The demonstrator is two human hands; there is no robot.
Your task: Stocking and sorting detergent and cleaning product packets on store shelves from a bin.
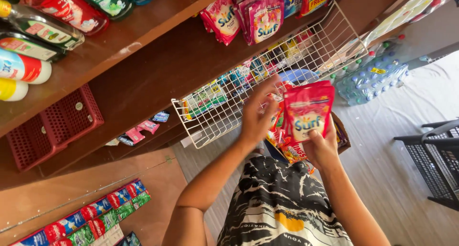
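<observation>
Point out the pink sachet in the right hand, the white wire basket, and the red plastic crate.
pink sachet (307, 113): head view, middle of its front face.
white wire basket (224, 113): head view, wire mesh of its lower part.
red plastic crate (57, 126): head view, perforated side wall.
right hand (321, 149): head view, back of the hand.

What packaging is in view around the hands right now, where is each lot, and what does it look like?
Red-pink pouch: held up in right hand.
Left hand: on blurred sachets.
Pink pouches: hanging above the white wire basket.
Bottles: on the wooden shelf, upper left.
Sachet strips: red, blue, green, lower left.
</observation>
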